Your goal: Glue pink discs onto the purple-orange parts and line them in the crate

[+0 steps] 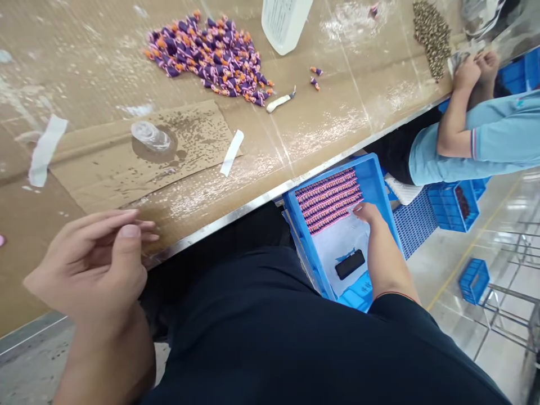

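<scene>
My left hand [95,261] hovers over the near table edge, palm half turned up. Its fingers are loosely bent, the thumb stands apart, and nothing shows in its grasp. My right hand [366,212] reaches into a blue tray [382,185], at the end of packed rows of small purple, orange and pink pieces [329,201]. Its fingertips are drawn together by the last row; whatever they hold is too small and hidden to name. A heap of similar loose pieces [211,53] lies on the table.
A clear cup [151,136] stands on wet cardboard [101,163] held by white tape. A white bottle [284,25] and a white tube-like item [280,102] lie near the heap. The tray holds a black phone-like object [350,264]. A co-worker [476,135] sits to the right.
</scene>
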`<act>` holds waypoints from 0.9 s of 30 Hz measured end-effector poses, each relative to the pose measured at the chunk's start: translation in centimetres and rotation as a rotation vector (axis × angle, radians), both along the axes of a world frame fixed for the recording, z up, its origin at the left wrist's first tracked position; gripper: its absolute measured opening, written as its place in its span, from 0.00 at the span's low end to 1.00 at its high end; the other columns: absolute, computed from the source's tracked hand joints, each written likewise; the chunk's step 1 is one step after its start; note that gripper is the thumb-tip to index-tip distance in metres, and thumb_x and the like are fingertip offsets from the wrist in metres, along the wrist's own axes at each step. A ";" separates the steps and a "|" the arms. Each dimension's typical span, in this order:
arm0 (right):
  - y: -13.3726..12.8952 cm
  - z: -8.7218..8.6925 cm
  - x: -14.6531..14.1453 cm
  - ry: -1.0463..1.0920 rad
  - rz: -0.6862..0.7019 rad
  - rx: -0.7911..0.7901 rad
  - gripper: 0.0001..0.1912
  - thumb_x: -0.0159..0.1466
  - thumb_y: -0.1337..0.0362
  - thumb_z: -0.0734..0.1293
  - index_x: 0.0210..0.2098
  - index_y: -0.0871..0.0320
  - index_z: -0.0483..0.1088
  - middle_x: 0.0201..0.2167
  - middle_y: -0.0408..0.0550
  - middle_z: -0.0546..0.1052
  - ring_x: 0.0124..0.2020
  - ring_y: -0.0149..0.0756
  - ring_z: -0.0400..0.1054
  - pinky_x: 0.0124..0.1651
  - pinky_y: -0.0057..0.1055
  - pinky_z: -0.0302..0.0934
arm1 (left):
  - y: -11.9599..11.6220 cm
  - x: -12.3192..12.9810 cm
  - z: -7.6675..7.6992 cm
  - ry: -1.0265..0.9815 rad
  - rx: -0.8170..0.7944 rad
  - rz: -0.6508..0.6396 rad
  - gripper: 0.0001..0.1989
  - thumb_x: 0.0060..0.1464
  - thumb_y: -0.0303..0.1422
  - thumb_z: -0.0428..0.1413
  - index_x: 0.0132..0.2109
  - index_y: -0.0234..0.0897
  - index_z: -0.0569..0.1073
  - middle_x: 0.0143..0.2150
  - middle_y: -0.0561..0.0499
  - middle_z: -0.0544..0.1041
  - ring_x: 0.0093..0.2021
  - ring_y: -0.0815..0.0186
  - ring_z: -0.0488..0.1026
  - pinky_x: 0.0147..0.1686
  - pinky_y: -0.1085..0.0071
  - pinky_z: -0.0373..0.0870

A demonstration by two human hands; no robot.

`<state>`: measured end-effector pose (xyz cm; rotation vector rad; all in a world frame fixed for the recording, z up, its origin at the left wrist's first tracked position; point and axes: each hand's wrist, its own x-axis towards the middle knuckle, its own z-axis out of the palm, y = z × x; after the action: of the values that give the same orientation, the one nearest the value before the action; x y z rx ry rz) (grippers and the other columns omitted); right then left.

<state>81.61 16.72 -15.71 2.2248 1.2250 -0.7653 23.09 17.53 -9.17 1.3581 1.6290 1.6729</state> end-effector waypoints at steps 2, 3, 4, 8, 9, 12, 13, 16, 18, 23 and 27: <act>0.1 -0.3 0.4 0.015 0.002 -0.025 0.13 0.77 0.54 0.72 0.52 0.58 0.78 0.51 0.50 0.81 0.48 0.38 0.78 0.52 0.40 0.78 | 0.0 0.0 -0.1 -0.001 0.014 -0.006 0.13 0.45 0.30 0.67 0.41 0.41 0.89 0.36 0.50 0.85 0.25 0.70 0.81 0.25 0.74 0.80; 0.1 -0.5 0.5 0.025 0.000 -0.033 0.13 0.77 0.54 0.72 0.53 0.57 0.78 0.52 0.51 0.81 0.48 0.39 0.78 0.52 0.41 0.78 | 0.0 0.0 0.0 0.002 0.019 -0.010 0.14 0.45 0.30 0.67 0.42 0.41 0.89 0.36 0.50 0.85 0.25 0.70 0.81 0.25 0.74 0.80; 0.1 -0.6 0.6 0.036 -0.004 -0.040 0.14 0.77 0.54 0.72 0.54 0.57 0.78 0.53 0.51 0.81 0.49 0.39 0.78 0.52 0.41 0.78 | 0.0 0.0 0.0 0.006 0.024 -0.013 0.14 0.45 0.29 0.67 0.42 0.41 0.89 0.36 0.50 0.85 0.26 0.70 0.81 0.25 0.75 0.80; 0.0 -1.0 0.7 0.078 -0.061 -0.058 0.15 0.77 0.54 0.72 0.54 0.59 0.77 0.50 0.50 0.81 0.45 0.37 0.79 0.48 0.38 0.79 | 0.0 0.2 0.0 0.026 0.045 -0.040 0.15 0.46 0.27 0.67 0.43 0.43 0.89 0.37 0.50 0.86 0.27 0.71 0.82 0.27 0.77 0.81; -0.1 -1.0 0.7 0.089 -0.077 -0.060 0.15 0.77 0.54 0.72 0.54 0.59 0.77 0.49 0.49 0.81 0.44 0.37 0.79 0.47 0.37 0.79 | 0.0 0.2 0.0 0.024 0.051 -0.046 0.16 0.46 0.26 0.67 0.43 0.43 0.89 0.38 0.50 0.86 0.27 0.72 0.82 0.28 0.77 0.81; -0.4 -1.0 0.5 0.119 -0.112 -0.049 0.15 0.78 0.54 0.71 0.54 0.59 0.77 0.48 0.49 0.81 0.43 0.36 0.78 0.46 0.36 0.79 | -0.1 0.2 0.1 0.013 0.066 -0.064 0.17 0.47 0.25 0.67 0.45 0.44 0.89 0.39 0.51 0.86 0.28 0.74 0.82 0.30 0.78 0.82; -0.6 -1.0 0.4 0.128 -0.116 -0.040 0.15 0.78 0.54 0.71 0.54 0.59 0.77 0.48 0.49 0.81 0.42 0.36 0.78 0.45 0.36 0.78 | -0.1 0.2 0.1 0.012 0.067 -0.069 0.17 0.48 0.24 0.67 0.45 0.44 0.89 0.39 0.51 0.86 0.28 0.73 0.82 0.31 0.78 0.82; -0.9 -0.6 0.0 0.156 -0.112 0.002 0.15 0.79 0.53 0.70 0.52 0.60 0.77 0.44 0.47 0.81 0.38 0.33 0.77 0.41 0.33 0.77 | -0.3 0.0 0.1 0.008 0.063 -0.078 0.16 0.49 0.25 0.67 0.45 0.44 0.89 0.39 0.50 0.86 0.28 0.73 0.82 0.31 0.78 0.83; -0.8 0.1 -0.3 0.169 -0.096 0.036 0.15 0.78 0.53 0.70 0.48 0.60 0.77 0.39 0.44 0.80 0.33 0.30 0.75 0.37 0.30 0.75 | -0.5 -0.2 0.0 0.005 0.048 -0.075 0.16 0.50 0.24 0.67 0.45 0.44 0.89 0.40 0.51 0.86 0.29 0.73 0.82 0.32 0.77 0.83; 1.7 4.2 -2.2 0.218 -0.038 0.157 0.21 0.75 0.53 0.72 0.28 0.57 0.73 0.22 0.43 0.77 0.23 0.33 0.73 0.30 0.30 0.69 | -0.9 -0.6 0.0 0.069 0.016 -0.072 0.11 0.54 0.25 0.67 0.44 0.40 0.89 0.42 0.49 0.87 0.30 0.70 0.83 0.32 0.73 0.85; 6.1 9.1 -7.0 0.456 0.093 0.380 0.20 0.70 0.45 0.70 0.33 0.55 0.79 0.32 0.51 0.85 0.35 0.44 0.82 0.40 0.36 0.75 | -1.2 -0.6 0.8 0.119 -0.013 -0.097 0.05 0.60 0.27 0.65 0.41 0.38 0.87 0.41 0.48 0.87 0.32 0.68 0.84 0.32 0.73 0.86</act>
<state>74.66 22.85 -6.59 2.3355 1.8071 -1.1218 22.46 16.35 -8.40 1.5313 1.6078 1.5493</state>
